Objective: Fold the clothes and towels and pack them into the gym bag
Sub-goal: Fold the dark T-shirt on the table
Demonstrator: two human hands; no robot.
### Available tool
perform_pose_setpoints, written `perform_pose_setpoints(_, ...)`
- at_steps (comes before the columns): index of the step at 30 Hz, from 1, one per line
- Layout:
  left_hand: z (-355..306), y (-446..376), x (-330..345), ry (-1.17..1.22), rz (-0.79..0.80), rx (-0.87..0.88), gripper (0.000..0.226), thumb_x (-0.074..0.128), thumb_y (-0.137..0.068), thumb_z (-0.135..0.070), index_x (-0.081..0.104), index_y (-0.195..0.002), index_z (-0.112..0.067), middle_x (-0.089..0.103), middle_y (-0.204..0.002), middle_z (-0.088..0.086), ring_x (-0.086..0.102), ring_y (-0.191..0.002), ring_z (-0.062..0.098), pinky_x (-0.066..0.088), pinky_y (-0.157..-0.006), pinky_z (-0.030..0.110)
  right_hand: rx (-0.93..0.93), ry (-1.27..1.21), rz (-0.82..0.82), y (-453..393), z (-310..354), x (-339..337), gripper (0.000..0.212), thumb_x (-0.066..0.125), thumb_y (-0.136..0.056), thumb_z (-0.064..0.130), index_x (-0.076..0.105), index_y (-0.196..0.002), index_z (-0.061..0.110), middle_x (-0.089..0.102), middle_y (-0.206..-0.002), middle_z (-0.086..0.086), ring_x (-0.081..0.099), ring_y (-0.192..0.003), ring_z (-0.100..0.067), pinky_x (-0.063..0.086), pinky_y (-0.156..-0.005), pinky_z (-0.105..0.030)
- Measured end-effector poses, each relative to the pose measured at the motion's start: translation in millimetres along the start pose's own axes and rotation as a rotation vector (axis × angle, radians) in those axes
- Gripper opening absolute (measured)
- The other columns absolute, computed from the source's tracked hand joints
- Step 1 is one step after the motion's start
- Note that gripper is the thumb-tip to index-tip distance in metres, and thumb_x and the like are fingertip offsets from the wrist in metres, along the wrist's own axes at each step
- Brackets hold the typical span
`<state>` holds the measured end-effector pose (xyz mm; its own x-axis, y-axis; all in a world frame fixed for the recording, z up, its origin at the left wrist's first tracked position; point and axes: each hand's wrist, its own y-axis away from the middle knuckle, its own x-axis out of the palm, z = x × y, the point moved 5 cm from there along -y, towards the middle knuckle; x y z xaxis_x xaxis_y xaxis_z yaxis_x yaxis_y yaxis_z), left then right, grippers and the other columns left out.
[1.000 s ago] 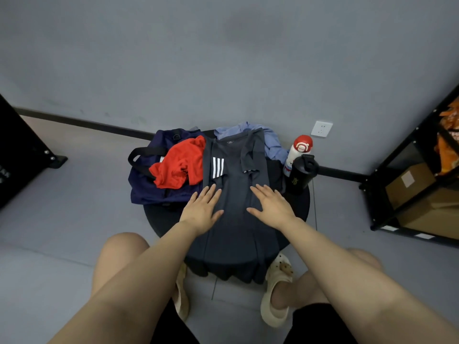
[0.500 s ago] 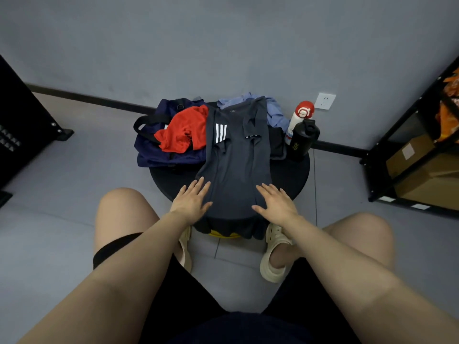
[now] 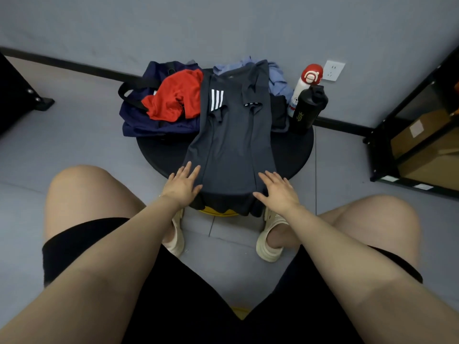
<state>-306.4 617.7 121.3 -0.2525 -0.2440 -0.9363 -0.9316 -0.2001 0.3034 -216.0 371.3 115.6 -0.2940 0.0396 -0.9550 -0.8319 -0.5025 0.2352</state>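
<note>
Round black worktop (image 3: 295, 155) on grey tiled floor by a grey wall with a socket (image 3: 334, 70); navy gym bag (image 3: 139, 117) sits far-left on it. Dark shirt (image 3: 233, 135), three white stripes, lies centred, hem overhanging. Left hand (image 3: 182, 186) and right hand (image 3: 279, 192) flat, fingers straight, on its near corners; black bottle (image 3: 308, 108) lettering looks like "JD"

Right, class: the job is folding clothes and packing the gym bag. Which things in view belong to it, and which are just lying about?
Job:
dark grey shirt
red garment
blue garment
navy gym bag
left hand
right hand

Lying about:
black bottle
red-capped bottle
cardboard boxes
wall socket
</note>
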Motion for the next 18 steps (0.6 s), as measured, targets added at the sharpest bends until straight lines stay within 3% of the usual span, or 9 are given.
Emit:
perform_pose_setpoints(3,13.5,-2.1,13.9,0.172,0.000,-0.082,0.060,0.035,-0.102,-0.034,0.004,-0.152,-0.024,0.001,-0.159,0.008,0.014,-0.145,0.029,0.021,-0.116,0.041,0.013,-0.005,-0.004,-6.9,-9.5,13.0,0.067,0.042,-0.096,0.052,0.019,-0.152,0.025,0.015,-0.159,-0.001,0.009,-0.147,-0.021,0.009,-0.119,-0.041)
perform_pose_setpoints(7,25.0,-5.9,29.1,0.416,-0.055,-0.254,0.057,0.038,-0.101,-0.028,0.013,-0.151,-0.020,0.020,-0.149,0.015,0.044,-0.126,0.035,0.038,-0.105,0.041,0.032,-0.011,0.005,-10.7,-16.2,29.9,0.062,0.039,-0.097,0.053,0.023,-0.151,0.027,0.017,-0.159,-0.002,0.010,-0.147,-0.022,0.011,-0.118,-0.041)
perform_pose_setpoints(10,29.1,-10.3,43.4,0.648,-0.057,-0.365,0.054,0.041,-0.100,-0.019,0.017,-0.149,-0.014,0.032,-0.144,0.019,0.043,-0.126,0.036,0.036,-0.107,0.042,0.083,-0.148,-0.042,-10.4,-12.1,37.8,0.055,0.041,-0.098,0.048,0.033,-0.148,0.024,0.022,-0.157,-0.003,0.016,-0.145,-0.022,0.018,-0.117,-0.039)
perform_pose_setpoints(14,35.2,-16.8,56.1,0.944,-0.072,-0.466,0.053,0.044,-0.097,-0.006,0.021,-0.144,-0.008,0.043,-0.139,0.018,0.044,-0.127,0.034,0.039,-0.104,0.041,0.235,-0.429,-0.164,-4.9,-12.4,44.9,0.042,0.048,-0.099,0.033,0.050,-0.136,0.015,0.038,-0.141,-0.006,0.042,-0.128,-0.025,0.036,-0.103,-0.035)
perform_pose_setpoints(16,38.9,-18.6,57.3,1.095,-0.118,-0.538,0.055,0.046,-0.096,-0.002,0.019,-0.143,-0.008,0.040,-0.141,0.017,0.042,-0.129,0.031,0.039,-0.102,0.036,0.343,-0.526,-0.181,-5.2,-17.2,48.1,0.037,0.053,-0.097,0.030,0.050,-0.130,0.012,0.041,-0.134,-0.008,0.049,-0.117,-0.028,0.040,-0.094,-0.035)
perform_pose_setpoints(18,42.6,-19.3,58.4,1.197,-0.162,-0.596,0.056,0.049,-0.094,0.001,0.019,-0.141,-0.007,0.040,-0.140,0.016,0.042,-0.127,0.029,0.040,-0.096,0.031,0.461,-0.640,-0.195,-8.1,-24.0,50.6,0.038,0.057,-0.095,0.026,0.045,-0.126,0.009,0.041,-0.133,-0.011,0.050,-0.115,-0.030,0.039,-0.095,-0.037)
